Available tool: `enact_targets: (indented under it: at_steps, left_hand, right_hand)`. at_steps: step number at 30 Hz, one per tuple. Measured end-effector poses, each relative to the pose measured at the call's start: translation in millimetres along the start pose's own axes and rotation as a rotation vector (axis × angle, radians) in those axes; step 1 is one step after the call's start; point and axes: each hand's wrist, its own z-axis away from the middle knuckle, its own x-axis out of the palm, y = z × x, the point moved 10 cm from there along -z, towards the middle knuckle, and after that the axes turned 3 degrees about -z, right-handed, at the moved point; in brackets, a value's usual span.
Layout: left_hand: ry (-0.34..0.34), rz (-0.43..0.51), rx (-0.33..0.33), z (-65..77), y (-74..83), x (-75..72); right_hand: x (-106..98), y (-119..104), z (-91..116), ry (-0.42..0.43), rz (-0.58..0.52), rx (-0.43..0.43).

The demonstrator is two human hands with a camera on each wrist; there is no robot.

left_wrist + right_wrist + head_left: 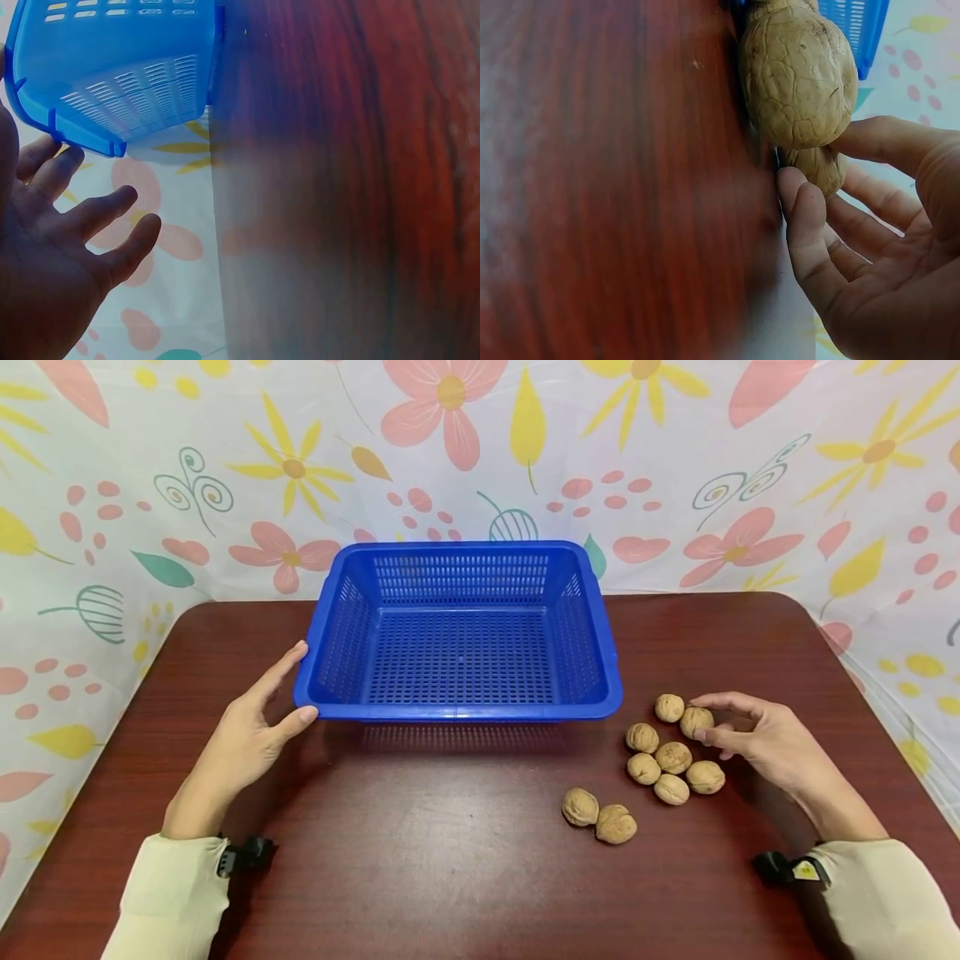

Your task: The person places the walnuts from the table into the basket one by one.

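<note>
My left hand is at the left side of a blue plastic basket, thumb and index fingertip touching its rim near the front corner. In the left wrist view, the other fingers are spread loosely beside the basket wall. On the right, my right hand pinches a walnut between thumb and fingers, at the back of a loose group. From the right wrist, that walnut shows partly behind a nearer walnut.
Several more walnuts lie close together right of the basket's front corner. Two walnuts sit apart, nearer the front. A flowered cloth hangs behind the dark wooden table.
</note>
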Motion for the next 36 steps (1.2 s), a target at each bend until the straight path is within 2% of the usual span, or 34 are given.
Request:
enact_targets:
  at_steps: [10,18,24,30,36]
  left_hand:
    - [-0.005,-0.003,-0.016,-1.4,0.4,0.4]
    - [-0.006,-0.005,-0.025,-0.8,0.0,0.0]
    - [0.001,-0.005,-0.026,-0.2,-0.2,-0.9]
    - [-0.003,0.001,-0.037,0.7,-1.6,0.0]
    - [-0.003,0.006,-0.028,0.2,-1.4,1.5]
  right_hand:
    - [-7,-3,2,0.031,0.014,-0.014]
    - [-16,-16,4,0.024,-0.031,-0.036]
    - [-22,-45,0,0.017,-0.013,-0.113]
    - [-25,-81,-8,0.045,0.014,-0.130]
    - [-15,-128,-24,-0.026,0.028,-0.193]
